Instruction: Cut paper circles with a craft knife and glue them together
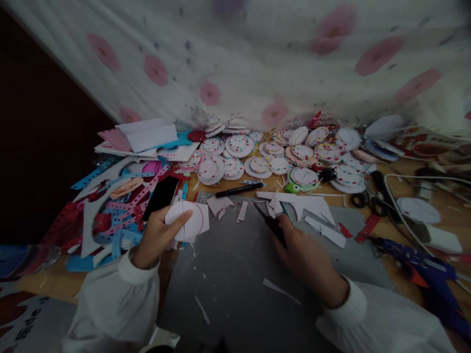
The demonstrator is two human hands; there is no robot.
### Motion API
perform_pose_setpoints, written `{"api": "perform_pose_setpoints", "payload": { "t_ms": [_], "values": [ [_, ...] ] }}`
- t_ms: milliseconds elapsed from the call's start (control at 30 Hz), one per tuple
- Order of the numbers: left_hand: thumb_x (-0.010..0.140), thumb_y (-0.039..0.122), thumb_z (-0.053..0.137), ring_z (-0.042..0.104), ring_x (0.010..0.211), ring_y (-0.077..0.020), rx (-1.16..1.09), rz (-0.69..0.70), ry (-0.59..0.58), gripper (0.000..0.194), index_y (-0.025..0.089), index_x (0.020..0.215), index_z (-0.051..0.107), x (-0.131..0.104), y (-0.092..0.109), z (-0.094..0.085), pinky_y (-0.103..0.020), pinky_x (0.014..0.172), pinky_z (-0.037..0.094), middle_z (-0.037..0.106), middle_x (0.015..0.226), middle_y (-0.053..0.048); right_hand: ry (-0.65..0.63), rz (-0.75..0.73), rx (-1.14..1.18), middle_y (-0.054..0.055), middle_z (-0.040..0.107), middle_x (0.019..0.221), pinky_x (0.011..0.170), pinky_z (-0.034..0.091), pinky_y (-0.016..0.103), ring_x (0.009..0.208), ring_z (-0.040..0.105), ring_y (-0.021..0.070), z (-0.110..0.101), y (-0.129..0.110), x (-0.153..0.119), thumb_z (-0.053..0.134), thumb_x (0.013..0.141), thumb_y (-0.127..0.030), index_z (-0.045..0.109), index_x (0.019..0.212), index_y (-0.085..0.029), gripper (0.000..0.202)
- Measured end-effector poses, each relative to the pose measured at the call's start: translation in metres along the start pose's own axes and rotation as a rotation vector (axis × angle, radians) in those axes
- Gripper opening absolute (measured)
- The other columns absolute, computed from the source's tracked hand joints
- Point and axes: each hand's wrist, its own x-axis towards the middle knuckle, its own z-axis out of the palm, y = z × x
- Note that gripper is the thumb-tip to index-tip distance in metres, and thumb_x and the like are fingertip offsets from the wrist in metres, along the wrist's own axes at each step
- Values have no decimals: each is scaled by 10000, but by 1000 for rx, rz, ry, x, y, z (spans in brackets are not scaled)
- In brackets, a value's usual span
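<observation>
Between thumb and fingers, my left hand (pixel 156 235) pinches a white foam-like piece (pixel 195 223) with a circle drawn on it; its left side is rounded and its right side still has corners. My right hand (pixel 301 255) is closed around the black handle of a craft knife (pixel 274 228), whose thin blade points up and left over scraps. The knife and the white piece are apart. Below both hands lies a grey cutting mat (pixel 228 274). A black marker (pixel 239 189) rests at the mat's far edge.
Several round white tiered pieces with coloured beads (pixel 239 144) crowd the back. Coloured strip offcuts (pixel 121 211) and a dark phone (pixel 161 196) lie left. White scraps (pixel 312 208) are on the mat. Scissors (pixel 370 201) and a blue glue gun (pixel 419 260) with cables sit right.
</observation>
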Motion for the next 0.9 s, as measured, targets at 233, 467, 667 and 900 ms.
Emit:
{"api": "perform_pose_setpoints", "payload": {
  "t_ms": [233, 467, 667, 900],
  "values": [
    [636, 360, 806, 636, 563, -139, -514, -184, -129, 289, 150, 808, 707, 11, 25, 51, -214, 492, 512, 715, 700, -25, 182, -153, -40, 102, 637, 930, 668, 422, 314, 883, 619, 256, 2, -5, 7, 549, 901, -356, 560, 947, -157, 204],
    [712, 370, 758, 628, 593, -139, -521, -204, -430, 253, 162, 843, 700, 4, 23, 88, -223, 513, 505, 710, 743, -22, -96, -264, 853, -10, 535, 734, 605, 418, 225, 663, 483, 121, -10, -22, 2, 342, 987, -413, 540, 827, -185, 342],
    [686, 368, 790, 635, 631, -153, -449, -305, -619, 280, 157, 853, 715, -2, 21, 91, -247, 579, 510, 714, 765, -22, -200, -210, 1201, -27, 457, 687, 543, 347, 217, 629, 410, 106, 4, -17, 3, 479, 922, -507, 549, 790, -181, 360],
    [690, 336, 789, 591, 561, -139, -548, -352, -711, 230, 170, 834, 719, -5, 16, 92, -225, 503, 443, 684, 706, -24, -246, -205, 1398, -45, 406, 613, 471, 256, 221, 539, 343, 83, 7, -12, 1, 544, 897, -493, 523, 701, -176, 373]
  ]
}}
